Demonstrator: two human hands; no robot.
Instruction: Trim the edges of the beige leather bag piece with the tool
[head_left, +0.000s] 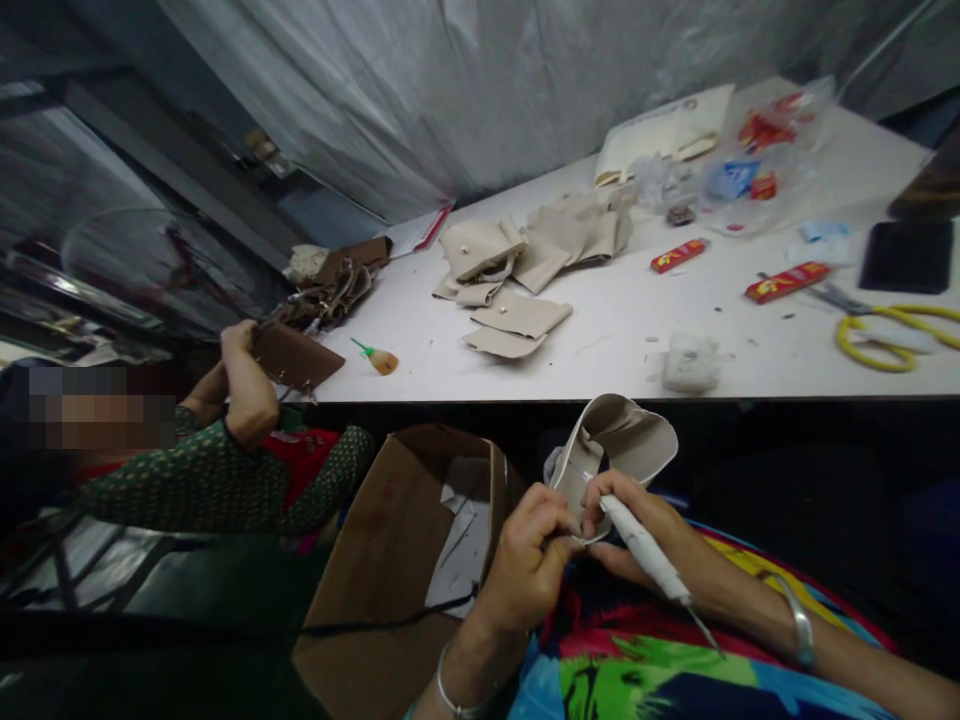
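Note:
My left hand (pixel 529 560) is closed, pinching the lower edge of a beige leather piece (pixel 619 445) that curls up in front of the table edge. My right hand (pixel 637 520) is closed round a white pen-shaped tool (pixel 645 550), its tip pressed at the same edge of the beige piece, right beside my left fingers. A thin cord runs from the tool's back end. Both hands are over my lap, above brightly coloured cloth (pixel 637 660).
A white table (pixel 600 340) carries beige leather pieces (pixel 517 330), red packets (pixel 679 255), yellow scissors (pixel 892 335), a white wad (pixel 690 362) and a small glue bottle (pixel 379 358). An open cardboard box (pixel 409 560) stands left of my lap. Another person at left holds a brown piece (pixel 292 358).

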